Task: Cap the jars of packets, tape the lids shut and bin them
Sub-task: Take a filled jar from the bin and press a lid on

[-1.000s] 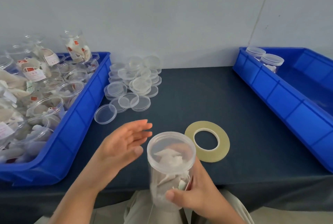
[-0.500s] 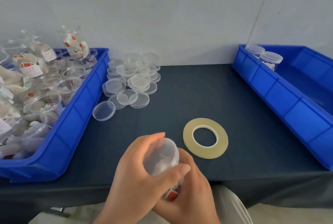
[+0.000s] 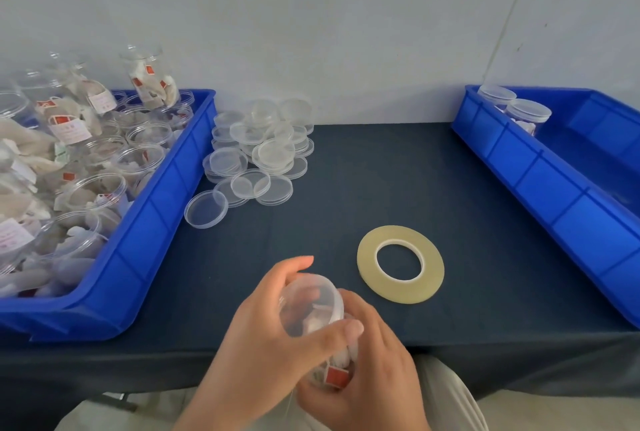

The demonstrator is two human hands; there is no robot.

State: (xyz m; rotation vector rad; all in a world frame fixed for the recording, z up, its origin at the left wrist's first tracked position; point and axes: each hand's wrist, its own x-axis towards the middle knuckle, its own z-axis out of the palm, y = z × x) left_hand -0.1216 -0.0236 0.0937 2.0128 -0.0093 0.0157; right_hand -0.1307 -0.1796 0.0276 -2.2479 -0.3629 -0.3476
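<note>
Dark table (image 3: 381,181): left hand (image 3: 263,337) clasps lid (image 3: 311,293) on jar (image 3: 337,373); right hand (image 3: 377,371) grips jar body; tape roll (image 3: 367,266) near.

left hand (image 3: 270,337): fingers (image 3: 292,271) curled, gripping | right hand (image 3: 377,371): fingers (image 3: 362,309) curled, gripping beneath

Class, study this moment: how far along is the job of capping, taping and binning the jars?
Done: two capped jars stand in the right bin. In hand: the left hand grips the lid end of a jar of packets that the right hand holds; it looks capped but untaped, since the tape roll lies flat on the table. Left: many open jars in the left bin, beside loose lids.
</note>
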